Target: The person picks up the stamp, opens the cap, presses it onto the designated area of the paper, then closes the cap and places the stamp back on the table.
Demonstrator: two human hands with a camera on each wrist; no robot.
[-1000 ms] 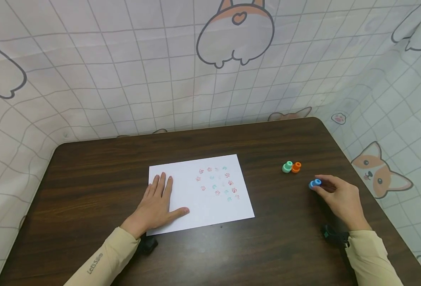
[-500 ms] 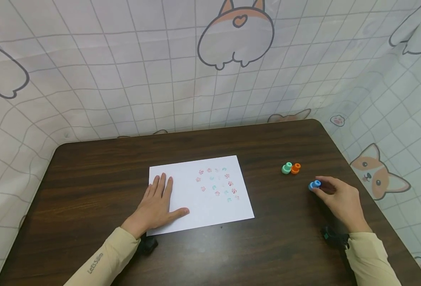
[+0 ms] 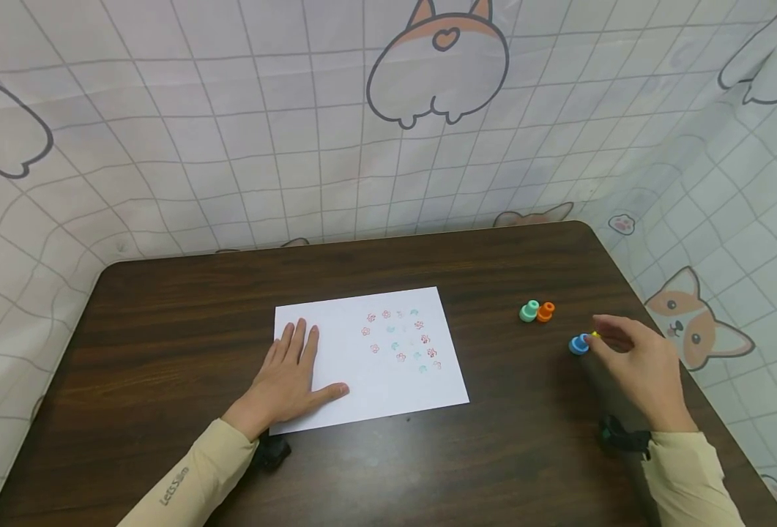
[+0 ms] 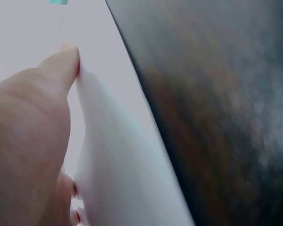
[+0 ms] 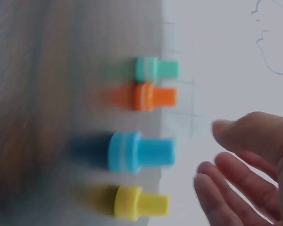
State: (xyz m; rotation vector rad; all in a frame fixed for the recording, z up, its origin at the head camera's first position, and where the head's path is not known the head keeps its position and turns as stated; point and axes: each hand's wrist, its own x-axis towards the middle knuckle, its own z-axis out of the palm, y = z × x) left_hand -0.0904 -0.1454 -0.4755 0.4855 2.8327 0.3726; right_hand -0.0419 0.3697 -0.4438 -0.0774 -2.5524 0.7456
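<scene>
My left hand point(image 3: 281, 388) lies flat on the left part of a white sheet of paper point(image 3: 388, 395), fingers spread and thumb out to the side. Small red and green stamped prints, some of them flowers, cover the sheet's right half. At the right of the table, my right hand point(image 3: 648, 377) hovers beside a blue toy stamp point(image 5: 146, 151) that stands upright. Its fingers are loosely bent, apart from the stamp and holding nothing in the right wrist view. A yellow stamp point(image 5: 141, 205) stands next to the blue one, mostly hidden by the hand in the head view.
A mint-green stamp point(image 3: 529, 311) and an orange stamp point(image 3: 545, 312) stand side by side farther back. The dark wooden table point(image 3: 428, 468) meets a white grid-patterned cloth point(image 3: 283, 146) with cartoon dogs at the back and right.
The right hand has let go of the blue stamp and drawn slightly right and up, bringing a bit of the yellow stamp into view. The left hand has stayed still.
</scene>
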